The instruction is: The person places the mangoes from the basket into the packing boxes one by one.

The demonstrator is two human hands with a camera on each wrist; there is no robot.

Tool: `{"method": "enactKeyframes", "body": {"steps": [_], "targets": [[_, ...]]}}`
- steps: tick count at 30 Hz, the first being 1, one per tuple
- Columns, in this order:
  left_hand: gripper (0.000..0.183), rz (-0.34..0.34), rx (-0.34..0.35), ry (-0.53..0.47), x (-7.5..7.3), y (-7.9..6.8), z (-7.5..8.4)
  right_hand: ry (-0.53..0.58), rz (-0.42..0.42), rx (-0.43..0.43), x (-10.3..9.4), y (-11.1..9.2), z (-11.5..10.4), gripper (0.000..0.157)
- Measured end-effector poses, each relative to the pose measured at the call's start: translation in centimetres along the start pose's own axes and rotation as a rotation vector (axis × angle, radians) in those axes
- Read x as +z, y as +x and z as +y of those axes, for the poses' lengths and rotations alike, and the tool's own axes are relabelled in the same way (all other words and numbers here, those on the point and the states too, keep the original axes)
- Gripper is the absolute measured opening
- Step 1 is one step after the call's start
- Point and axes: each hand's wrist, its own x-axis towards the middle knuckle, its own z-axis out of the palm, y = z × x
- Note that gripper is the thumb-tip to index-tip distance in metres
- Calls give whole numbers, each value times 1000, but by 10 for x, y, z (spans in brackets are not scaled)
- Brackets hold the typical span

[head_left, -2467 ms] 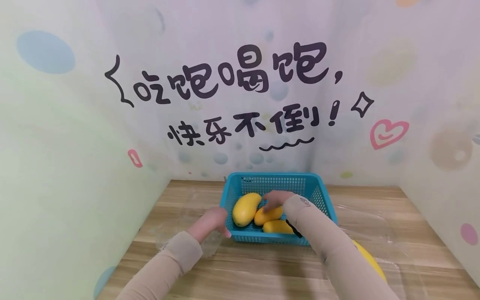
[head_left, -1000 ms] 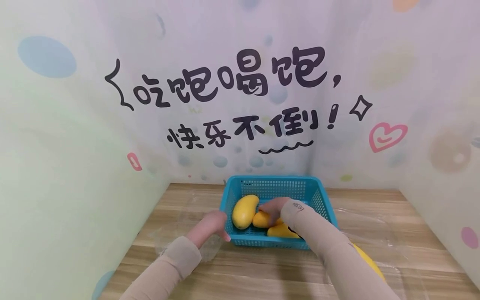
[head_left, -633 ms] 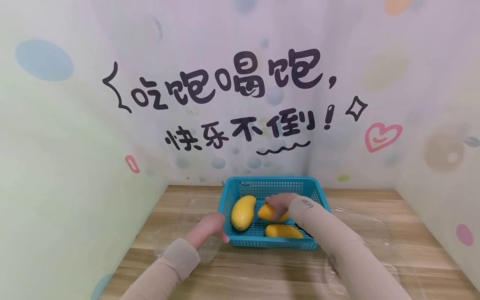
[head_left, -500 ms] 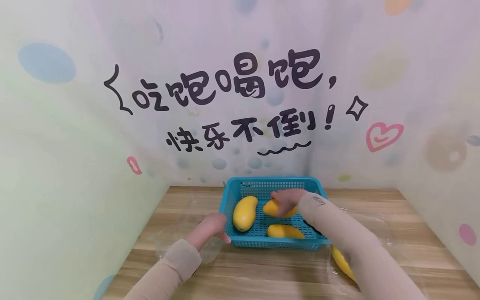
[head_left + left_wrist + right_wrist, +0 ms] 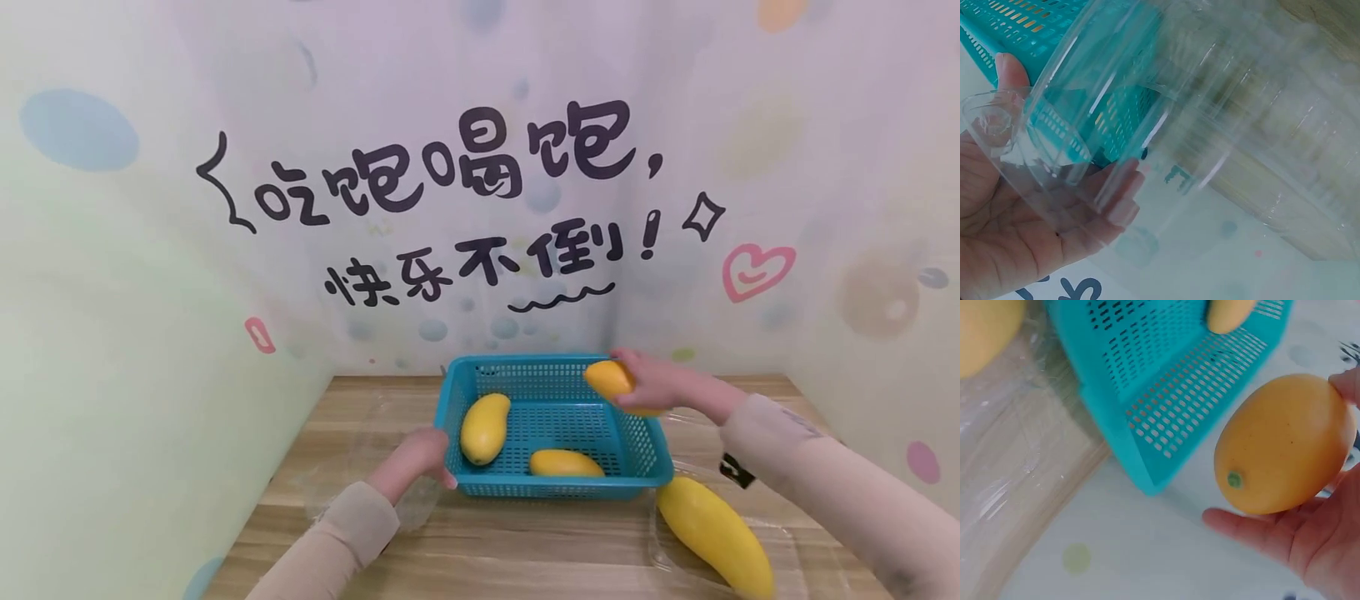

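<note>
My right hand [image 5: 654, 381] holds a yellow-orange mango [image 5: 609, 380], raised over the back right corner of the blue basket [image 5: 555, 482]. In the right wrist view, the mango's green stem spot faces the camera and part of that hand's grip lies outside the frame. Two more mangoes stay in the basket: one mango [image 5: 486, 430] at the left, another mango [image 5: 567, 463] along the front wall. At the basket's left front corner is my left hand [image 5: 422, 454], fingers loosely bent and thumb apart against the basket. Clear plastic partly veils it in the left wrist view.
A long yellow fruit [image 5: 716, 535] lies right of the basket on clear plastic packaging [image 5: 662, 550]. More see-through plastic [image 5: 1222, 131] sits by my left hand. The wooden table [image 5: 525, 550] meets a printed wall [image 5: 480, 333] behind the basket.
My right hand has picked up the middle mango, lifted it and carried it right, uncovering the long fruit on the table. The left hand has barely moved; the view shifts slightly.
</note>
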Motion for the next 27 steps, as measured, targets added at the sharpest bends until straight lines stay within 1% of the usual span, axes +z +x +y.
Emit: {"method": "enactKeyframes", "body": {"steps": [3,5,7,9,12,16,18,20,23,27], "targets": [[56,-7,-2,2,0,0,0,54,73,39,-2,-27,11,73],[56,-8,-8,-6,0,0,0,66,121,61,-1,-45,18,69],[55,-13,-19,-17,0,0,0,86,155,88,4,-62,25,65],[55,-19,-29,-31,-1,0,0,116,170,111,11,-79,33,64],[55,-20,-31,-33,-1,0,0,178,173,160,26,-100,47,63],[55,-9,-16,-17,0,0,0,186,190,211,49,-123,69,64],[55,-4,-10,-16,0,-1,-1,192,180,238,59,-131,78,65],[54,0,-6,-15,0,-1,-1,214,165,253,68,-138,86,65],[53,2,-1,-15,0,-1,-1,235,117,296,78,-146,94,67],[54,1,1,-14,0,-1,-1,201,85,340,87,-152,99,67]]}}
